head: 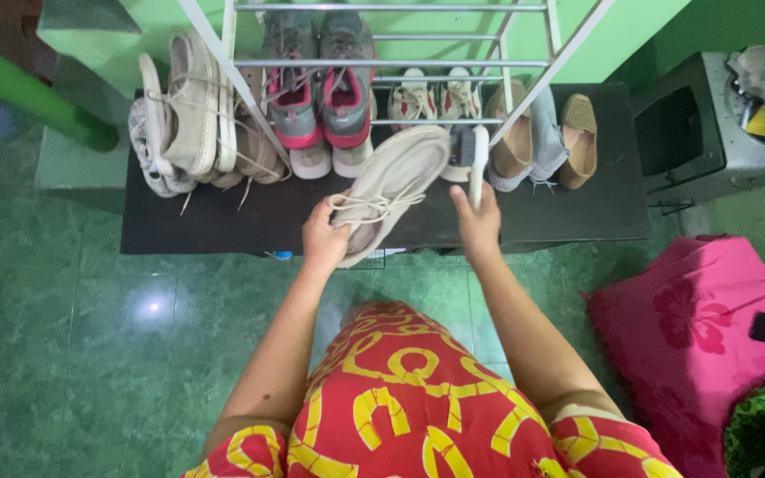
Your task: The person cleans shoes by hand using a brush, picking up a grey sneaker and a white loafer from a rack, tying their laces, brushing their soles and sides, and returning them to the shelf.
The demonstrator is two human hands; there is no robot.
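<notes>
A beige lace-up shoe [391,186] is held at the centre of the frame, tilted with its toe toward the upper right and its laces hanging loose. It is gripped at the heel end by the left hand [325,237], whose fingers are curled around its side. A white-handled brush [471,155] is clasped by the right hand [478,223], fingers wrapped around the handle, and its bristle head is set against the shoe's toe. Both forearms are stretched forward above a red and yellow patterned garment [418,407]. Behind the shoe, a dark low bench [223,221] is seen, with more shoes lined under a white metal rack [382,62]. A pink cushion [692,336] lies at the lower right on the green tiled floor [90,354].
</notes>
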